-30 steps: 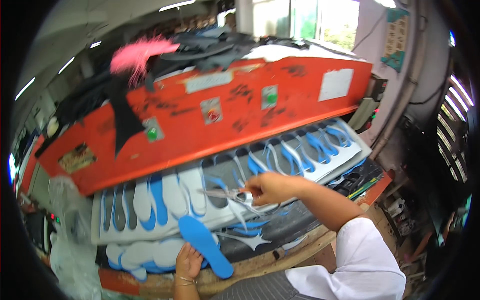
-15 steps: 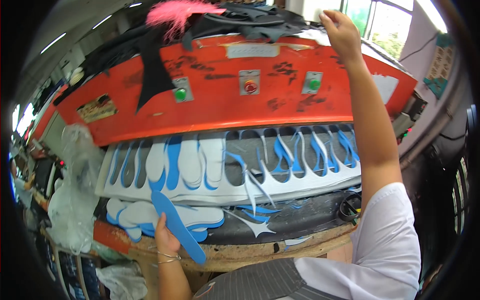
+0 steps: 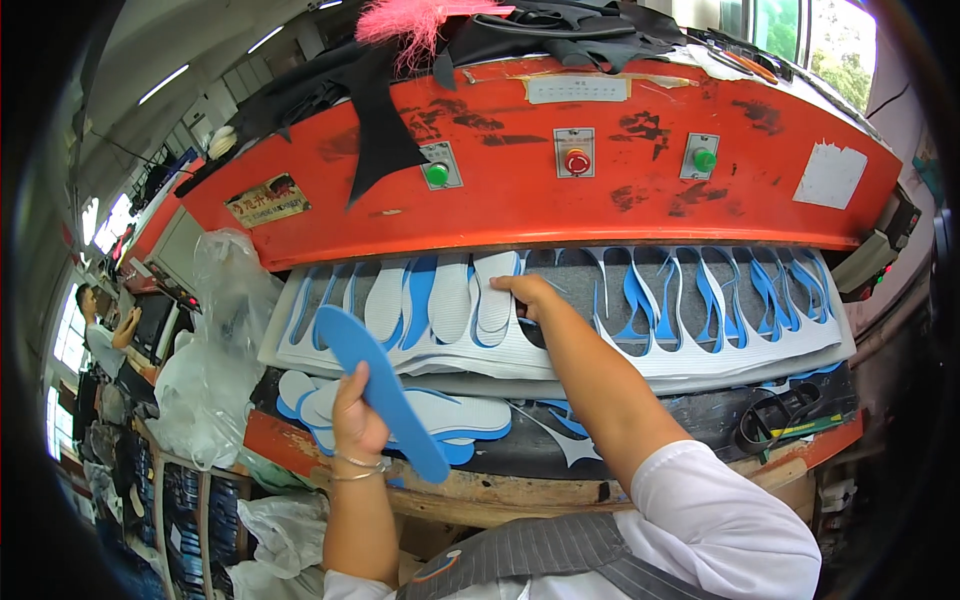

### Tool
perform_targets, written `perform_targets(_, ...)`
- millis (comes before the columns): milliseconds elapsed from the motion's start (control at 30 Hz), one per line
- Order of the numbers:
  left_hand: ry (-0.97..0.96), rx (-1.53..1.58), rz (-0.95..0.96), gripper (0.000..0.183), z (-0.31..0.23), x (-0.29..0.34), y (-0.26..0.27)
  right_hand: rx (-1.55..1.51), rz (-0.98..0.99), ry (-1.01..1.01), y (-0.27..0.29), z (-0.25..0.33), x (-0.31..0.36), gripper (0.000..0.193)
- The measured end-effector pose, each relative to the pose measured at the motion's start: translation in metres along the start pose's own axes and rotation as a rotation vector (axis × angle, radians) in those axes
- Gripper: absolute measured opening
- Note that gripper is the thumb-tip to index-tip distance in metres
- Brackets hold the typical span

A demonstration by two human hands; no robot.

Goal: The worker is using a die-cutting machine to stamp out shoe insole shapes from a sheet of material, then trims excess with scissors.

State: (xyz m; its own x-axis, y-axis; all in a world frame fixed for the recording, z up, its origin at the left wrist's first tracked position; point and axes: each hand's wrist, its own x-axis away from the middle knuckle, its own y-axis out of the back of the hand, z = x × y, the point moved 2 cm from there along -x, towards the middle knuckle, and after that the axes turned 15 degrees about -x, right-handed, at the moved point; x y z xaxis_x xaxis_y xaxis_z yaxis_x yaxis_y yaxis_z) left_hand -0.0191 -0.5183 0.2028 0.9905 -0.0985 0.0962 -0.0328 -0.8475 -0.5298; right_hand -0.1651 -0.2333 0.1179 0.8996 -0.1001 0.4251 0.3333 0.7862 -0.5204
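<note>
My left hand grips a blue insole, tilted, above a pile of insoles. With thumb and fingers closed at its side edge, my right hand holds a white-topped insole lying on the cut sheet. More cut insoles rest to its left, white on top with blue showing beneath. The white foam sheet has a row of sole-shaped openings, several with thin blue and white strips left in them. Below the sheet lies the pile of white and blue insoles.
A red machine beam with green buttons and a red button spans behind the sheet. Black and pink material lies on top. Foam scraps and a black ring-shaped tool are on the front ledge. Plastic bags hang left.
My right hand has come down from above the beam's right side to the insoles on the sheet. The left hand still holds the blue insole. The whole view has shifted.
</note>
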Motion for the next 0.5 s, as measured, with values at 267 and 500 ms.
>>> perform_targets(267, 0.102, -0.211, 0.4, 0.027, 0.036, -0.138, -0.059, -0.537, 0.34, 0.025, -0.002, -0.054, 0.002, 0.048)
perform_targets(500, -0.286, -0.805, 0.251, 0.031, 0.103, -0.23, -0.049, -0.278, 0.395, 0.352, -0.005, -0.088, -0.021, 0.046)
